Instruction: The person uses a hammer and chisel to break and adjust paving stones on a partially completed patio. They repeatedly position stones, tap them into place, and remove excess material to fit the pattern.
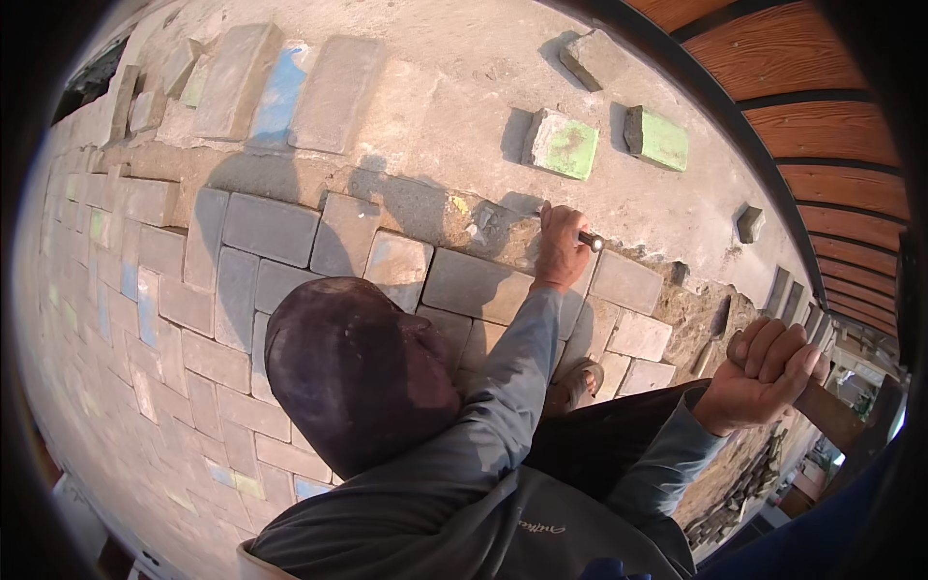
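Note:
My left hand point(561, 244) is closed around a steel chisel point(593, 242), whose round end sticks out on its right side. It hovers over the broken joint between the grey paving bricks point(478, 282) and the concrete strip point(435, 106); the chisel's other end is mostly hidden by my fingers. At the right, my right hand point(764, 362) grips a hammer by its wooden handle point(831, 416), raised off the ground. The hammer's dark head is hard to make out near the picture's rim. My dark-trousered left knee point(338, 377) rises beside my left forearm.
Green-topped brick pieces point(568, 145) and a grey chunk point(592, 60) lie on the concrete. Larger paving slabs point(336, 95) rest at the upper left. A trowel-like tool point(719, 317) lies on sandy soil near my right hand. Brown wooden slats point(822, 130) border the right.

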Tool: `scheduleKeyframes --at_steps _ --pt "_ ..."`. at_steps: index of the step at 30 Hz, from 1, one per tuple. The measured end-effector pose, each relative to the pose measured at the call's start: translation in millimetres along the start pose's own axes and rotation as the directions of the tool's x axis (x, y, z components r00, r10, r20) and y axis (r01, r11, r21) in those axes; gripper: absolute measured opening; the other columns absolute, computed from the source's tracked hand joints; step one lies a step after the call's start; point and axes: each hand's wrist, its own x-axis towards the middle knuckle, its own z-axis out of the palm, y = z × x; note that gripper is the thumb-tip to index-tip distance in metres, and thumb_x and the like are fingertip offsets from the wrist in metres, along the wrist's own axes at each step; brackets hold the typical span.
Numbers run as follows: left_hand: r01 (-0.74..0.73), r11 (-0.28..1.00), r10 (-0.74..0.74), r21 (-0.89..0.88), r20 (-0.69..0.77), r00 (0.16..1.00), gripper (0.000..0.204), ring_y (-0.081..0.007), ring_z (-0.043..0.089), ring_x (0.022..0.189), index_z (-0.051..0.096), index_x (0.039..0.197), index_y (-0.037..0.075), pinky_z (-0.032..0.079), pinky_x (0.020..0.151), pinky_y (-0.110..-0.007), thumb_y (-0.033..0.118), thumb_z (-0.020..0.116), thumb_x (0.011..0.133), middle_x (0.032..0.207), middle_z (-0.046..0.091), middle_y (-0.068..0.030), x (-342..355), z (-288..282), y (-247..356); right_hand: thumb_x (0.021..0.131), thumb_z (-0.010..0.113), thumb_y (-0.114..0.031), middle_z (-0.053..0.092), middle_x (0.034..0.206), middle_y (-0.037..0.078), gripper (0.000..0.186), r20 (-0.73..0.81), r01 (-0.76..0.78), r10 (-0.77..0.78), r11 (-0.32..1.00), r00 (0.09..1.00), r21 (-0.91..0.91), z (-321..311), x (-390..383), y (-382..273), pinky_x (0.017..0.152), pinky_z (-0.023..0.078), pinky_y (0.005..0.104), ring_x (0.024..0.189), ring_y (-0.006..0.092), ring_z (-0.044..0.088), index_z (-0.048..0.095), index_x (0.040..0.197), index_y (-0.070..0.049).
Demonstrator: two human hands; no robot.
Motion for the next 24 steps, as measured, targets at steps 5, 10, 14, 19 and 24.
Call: scheduleKeyframes --at_steps 5,10,14,19,24 --pt "0.067 0.997 -0.067 -0.038 -0.004 0.998 0.035 -0.0357 0.054 0.104 0.053 0.096 0.009 0.028 0.120 -0.062 -0.008 0.065 0.068 0.098 0.051 -0.0117 9 -7 9 0.104 0.056 -0.014 0.035 0.058 -0.004 0.018 0.057 -0.088 0.084 0.993 0.995 0.075 2 -54 49 0.037 0.023 0.0256 0.045 0.0051 0.029 0.046 0.089 -0.012" --pt "0.016 0.999 -0.015 0.037 -0.036 0.999 0.028 -0.0363 0.054 0.101 0.056 0.091 0.008 0.033 0.115 -0.056 -0.010 0.066 0.072 0.090 0.054 -0.0109 8 -18 29 0.101 0.058 -0.008 0.035 0.058 -0.004 0.014 -0.028 -0.595 0.595 0.804 0.803 0.016 -5 -84 48 0.037 0.024 0.0249 0.045 0.0048 0.032 0.048 0.092 -0.008" --pt "-0.056 0.995 0.065 0.081 -0.111 0.992 0.028 -0.0372 0.054 0.099 0.056 0.091 0.008 0.035 0.114 -0.056 -0.010 0.065 0.072 0.091 0.054 -0.0109 22 -31 29 0.101 0.059 -0.009 0.039 0.063 -0.002 0.012 0.059 -0.511 0.509 0.858 0.859 0.043 1 -78 43 0.037 0.024 0.0247 0.044 0.0051 0.032 0.049 0.094 -0.006" --pt "-0.006 0.999 0.012 0.040 -0.151 0.989 0.031 -0.0381 0.052 0.102 0.054 0.093 0.008 0.037 0.112 -0.057 -0.011 0.065 0.070 0.095 0.050 -0.0129 31 -50 15 0.103 0.059 -0.015 0.038 0.064 0.000 0.018 0.150 -0.418 0.403 0.905 0.903 0.085 26 -63 27 0.035 0.025 0.0237 0.044 0.0052 0.031 0.049 0.092 -0.005" --pt "0.044 0.999 -0.048 -0.024 -0.242 0.969 0.016 -0.0354 0.054 0.094 0.054 0.086 0.006 0.041 0.103 -0.050 -0.001 0.066 0.078 0.087 0.054 -0.0116 31 -46 15 0.108 0.054 -0.027 0.033 0.057 -0.002 0.035 0.058 -0.056 0.045 0.976 0.997 0.210 36 -42 15 0.035 0.028 0.0247 0.043 0.0063 0.031 0.038 0.080 -0.011"
